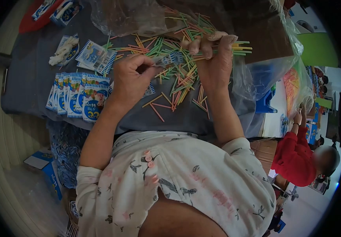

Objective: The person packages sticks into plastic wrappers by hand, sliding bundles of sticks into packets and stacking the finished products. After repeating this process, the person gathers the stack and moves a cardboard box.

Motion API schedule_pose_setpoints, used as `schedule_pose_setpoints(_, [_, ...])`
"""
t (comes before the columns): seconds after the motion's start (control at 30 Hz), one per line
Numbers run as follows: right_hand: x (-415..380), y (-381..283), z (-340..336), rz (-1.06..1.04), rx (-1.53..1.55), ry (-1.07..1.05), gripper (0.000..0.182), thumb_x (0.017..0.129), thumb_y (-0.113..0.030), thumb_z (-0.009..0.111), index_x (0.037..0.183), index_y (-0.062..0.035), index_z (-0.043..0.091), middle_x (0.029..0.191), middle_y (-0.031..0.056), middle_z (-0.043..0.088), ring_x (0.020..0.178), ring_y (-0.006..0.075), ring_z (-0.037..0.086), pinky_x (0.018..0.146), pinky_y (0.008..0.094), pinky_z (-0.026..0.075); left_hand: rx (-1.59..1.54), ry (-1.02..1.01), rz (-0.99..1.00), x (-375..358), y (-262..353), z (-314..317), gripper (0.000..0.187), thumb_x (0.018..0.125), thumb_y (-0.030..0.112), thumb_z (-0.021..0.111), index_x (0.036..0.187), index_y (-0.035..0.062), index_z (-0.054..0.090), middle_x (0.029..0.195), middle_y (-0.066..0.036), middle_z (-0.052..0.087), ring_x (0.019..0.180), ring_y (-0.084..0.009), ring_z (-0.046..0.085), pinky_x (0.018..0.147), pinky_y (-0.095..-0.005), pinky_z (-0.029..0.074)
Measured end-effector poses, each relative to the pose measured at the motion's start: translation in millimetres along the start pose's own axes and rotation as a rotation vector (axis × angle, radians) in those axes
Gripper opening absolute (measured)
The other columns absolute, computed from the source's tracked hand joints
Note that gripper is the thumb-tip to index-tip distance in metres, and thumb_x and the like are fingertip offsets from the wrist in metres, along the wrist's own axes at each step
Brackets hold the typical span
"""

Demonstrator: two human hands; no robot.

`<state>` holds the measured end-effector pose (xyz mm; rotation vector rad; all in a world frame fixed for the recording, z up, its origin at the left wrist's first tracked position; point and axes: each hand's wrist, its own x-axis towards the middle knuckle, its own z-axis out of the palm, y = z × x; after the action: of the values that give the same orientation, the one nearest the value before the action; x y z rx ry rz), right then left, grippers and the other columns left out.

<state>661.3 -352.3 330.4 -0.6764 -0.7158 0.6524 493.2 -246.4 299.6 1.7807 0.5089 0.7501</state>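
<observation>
My left hand pinches the edge of a small blue-and-white packet between thumb and fingers, above the pile. In my right hand, curled with the palm up, is a small bunch of thin coloured sticks, yellow and green, their ends poking out past the thumb. Under and between both hands lies a loose heap of pink, green, yellow and orange sticks. Left of my left hand, blue-and-white printed packets lie in an overlapping row, with another flat packet above them.
A grey cloth covers the table. Crumpled white material lies on a packet at the left. A red dish sits at the far left. A cardboard box with clear plastic stands right. A co-worker in red is beyond.
</observation>
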Motion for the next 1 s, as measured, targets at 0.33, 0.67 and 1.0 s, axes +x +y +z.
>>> schedule_pose_setpoints(0.33, [5.8,12.8,-6.6,0.036,-0.381,-0.01,0.04,0.102,-0.04,0.047,0.096,-0.0047,0.064,0.101,0.0108,0.066,0.089,0.0172,0.061,0.073,0.0301,0.049,-0.164,-0.041,0.034,29.1,-5.4,29.6,0.014,0.077,0.001,0.079,0.087,-0.0008,0.069,0.077,-0.002,0.067,0.069,-0.0068,0.06,0.061,-0.0223,0.047])
schedule_pose_setpoints(0.67, [40.1,-12.9,-14.5,0.09,-0.634,-0.277,0.063,0.103,-0.054,0.029,0.118,-0.0016,0.061,0.124,0.0126,0.06,0.117,0.0235,0.054,0.099,0.0372,0.042,-0.75,-0.117,-0.188,55.8,-10.6,45.3,0.024,0.081,-0.002,0.076,0.105,0.0002,0.07,0.093,-0.005,0.071,0.082,-0.0095,0.065,0.074,-0.0233,0.056])
schedule_pose_setpoints(1.0, [60.0,-29.5,-6.8,0.209,-0.951,-0.346,0.069,0.102,-0.054,0.035,0.103,0.005,0.069,0.11,0.0132,0.067,0.103,0.0199,0.06,0.093,0.0335,0.045,-0.74,-0.179,-0.104,63.0,-13.1,48.0,0.027,0.083,-0.002,0.073,0.11,-0.0009,0.07,0.096,-0.006,0.071,0.088,-0.0095,0.065,0.08,-0.0233,0.054])
